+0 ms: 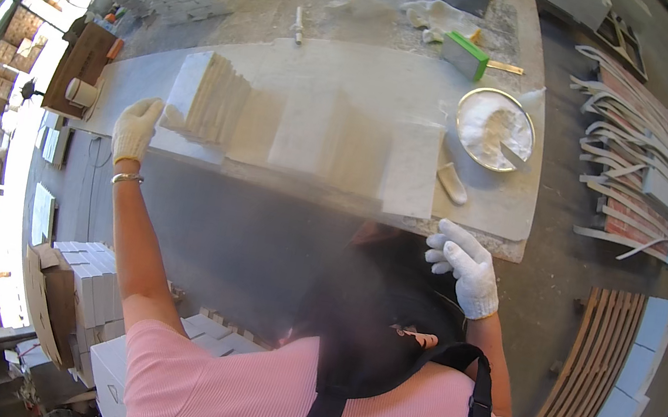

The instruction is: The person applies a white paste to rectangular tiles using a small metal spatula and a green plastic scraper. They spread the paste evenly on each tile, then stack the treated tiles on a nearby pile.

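My left hand (135, 129), in a pale knit glove, is closed beside the left end of a stack of thin white tiles (204, 97). Its curled fingers hide whatever they may hold. My right hand (467, 270), in a white glove, is raised off the table's near edge with its fingers apart and nothing in them. A round metal bowl of white powder (483, 120) stands beyond it, with a flat blade (511, 156) stuck in the powder. A light, rounded strip (452, 183) lies between the bowl and that hand. Hazy dust blurs more pale slabs (308, 134) mid-table.
A green-edged block (465, 56) and a crumpled cloth (441, 19) lie behind the bowl. A white marker-like stick (298, 26) rests farther left. On the right are a pallet draped with pale straps (628, 143) and a slatted wooden pallet (587, 361). White boxes (91, 287) stand at lower left.
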`<action>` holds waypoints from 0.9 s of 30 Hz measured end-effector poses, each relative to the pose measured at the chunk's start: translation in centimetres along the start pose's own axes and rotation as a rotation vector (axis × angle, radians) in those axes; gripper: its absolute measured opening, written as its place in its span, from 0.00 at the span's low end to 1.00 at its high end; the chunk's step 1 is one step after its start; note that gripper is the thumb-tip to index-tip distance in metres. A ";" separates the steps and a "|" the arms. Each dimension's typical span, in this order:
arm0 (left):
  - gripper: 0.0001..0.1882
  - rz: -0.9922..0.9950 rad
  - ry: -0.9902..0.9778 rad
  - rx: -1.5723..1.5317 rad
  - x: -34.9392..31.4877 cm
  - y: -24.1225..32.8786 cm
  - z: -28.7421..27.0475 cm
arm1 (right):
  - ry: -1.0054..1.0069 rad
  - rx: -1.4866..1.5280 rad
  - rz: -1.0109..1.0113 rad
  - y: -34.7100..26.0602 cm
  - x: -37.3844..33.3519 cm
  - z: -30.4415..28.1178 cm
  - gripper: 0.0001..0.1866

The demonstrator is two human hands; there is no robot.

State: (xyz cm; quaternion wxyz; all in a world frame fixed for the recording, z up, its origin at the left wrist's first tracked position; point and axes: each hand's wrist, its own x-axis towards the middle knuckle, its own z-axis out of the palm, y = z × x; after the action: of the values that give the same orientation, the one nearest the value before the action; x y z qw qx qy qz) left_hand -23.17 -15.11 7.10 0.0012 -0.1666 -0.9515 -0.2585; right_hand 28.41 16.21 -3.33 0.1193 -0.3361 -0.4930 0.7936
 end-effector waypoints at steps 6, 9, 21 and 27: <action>0.16 0.060 -0.204 -0.438 -10.1 10.0 1.9 | 0.071 -0.035 -0.013 0.1 0.7 0.9 0.26; 0.14 0.251 -0.733 -0.563 -16.7 14.5 4.9 | 0.084 -0.059 0.028 0.3 1.1 1.5 0.29; 0.27 1.139 -0.441 -0.095 -22.0 22.8 18.5 | 0.099 -0.026 0.031 -0.3 1.5 2.1 0.29; 0.36 1.092 -0.359 0.025 -17.0 24.1 24.2 | 0.111 -0.113 0.002 -0.1 1.2 1.8 0.30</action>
State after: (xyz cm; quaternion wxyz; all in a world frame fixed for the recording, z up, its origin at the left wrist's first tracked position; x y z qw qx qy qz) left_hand 2.54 11.00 -3.53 -0.0251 -0.6749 -0.7160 -0.1768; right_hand 26.35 15.60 -3.24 0.1265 -0.3863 -0.5292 0.7448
